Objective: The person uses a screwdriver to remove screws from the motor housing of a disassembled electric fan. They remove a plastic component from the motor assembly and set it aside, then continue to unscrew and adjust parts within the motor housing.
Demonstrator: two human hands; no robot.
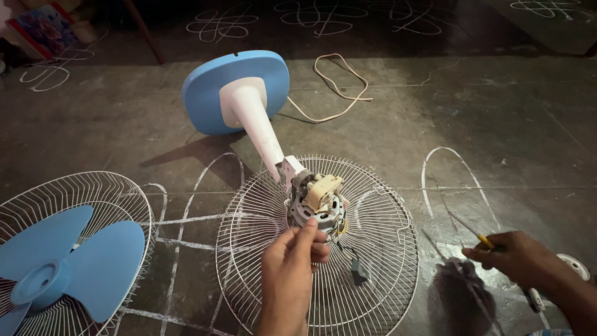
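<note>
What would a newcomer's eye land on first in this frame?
The bare fan motor at centre, lying on a white wire guard, with the left hand pinching at it. Behind lies the blue base; at lower left, the blue blades. The right hand holds a screwdriver.

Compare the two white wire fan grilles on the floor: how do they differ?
1. The centre grille carries the bare fan motor and joins the white stand; the left grille lies loose.
2. The left grille holds the blue fan blade; the centre grille has none.
3. The left hand reaches over the centre grille at the motor; no hand is near the left grille.

Both are round, white, wire, lying flat.
</note>
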